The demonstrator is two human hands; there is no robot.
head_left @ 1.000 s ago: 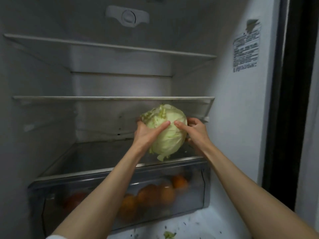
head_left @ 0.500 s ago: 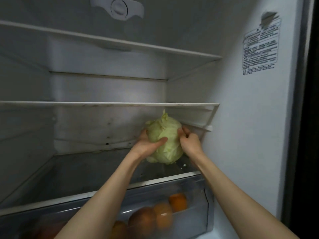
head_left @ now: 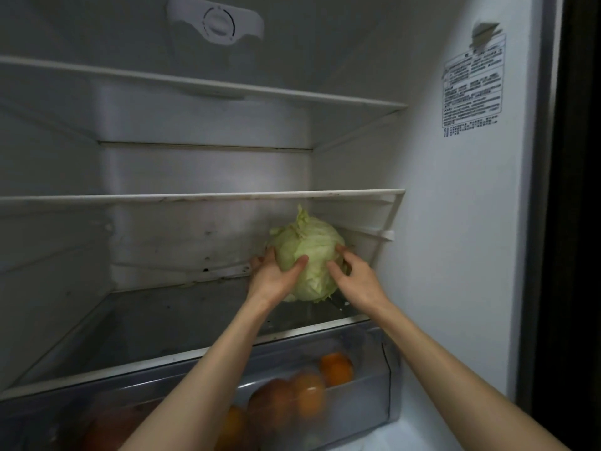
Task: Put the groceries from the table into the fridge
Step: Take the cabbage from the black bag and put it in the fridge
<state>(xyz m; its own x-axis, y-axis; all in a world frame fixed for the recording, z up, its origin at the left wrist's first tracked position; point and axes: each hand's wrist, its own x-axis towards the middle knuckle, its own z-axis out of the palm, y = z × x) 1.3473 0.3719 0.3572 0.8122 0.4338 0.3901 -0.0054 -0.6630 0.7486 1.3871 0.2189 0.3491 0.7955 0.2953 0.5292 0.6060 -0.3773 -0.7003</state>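
A pale green cabbage (head_left: 309, 255) rests on the lowest glass shelf (head_left: 162, 323) of the open fridge, at the shelf's right side close to the right wall. My left hand (head_left: 273, 278) cups its left side, thumb across the front. On the cabbage's right side lies my right hand (head_left: 354, 278), fingers spread over the leaves. Both forearms reach in from the bottom of the view.
Below the shelf is a clear drawer (head_left: 357, 385) holding several oranges (head_left: 336, 369). Two more shelves, middle (head_left: 195, 198) and upper (head_left: 195, 83), hold nothing. The fridge's right wall carries a printed label (head_left: 471, 89). A dial housing (head_left: 216, 22) sits at the top.
Both hands have carried the cabbage deeper into the fridge and down onto the lowest shelf. The view has moved closer and tilted up.
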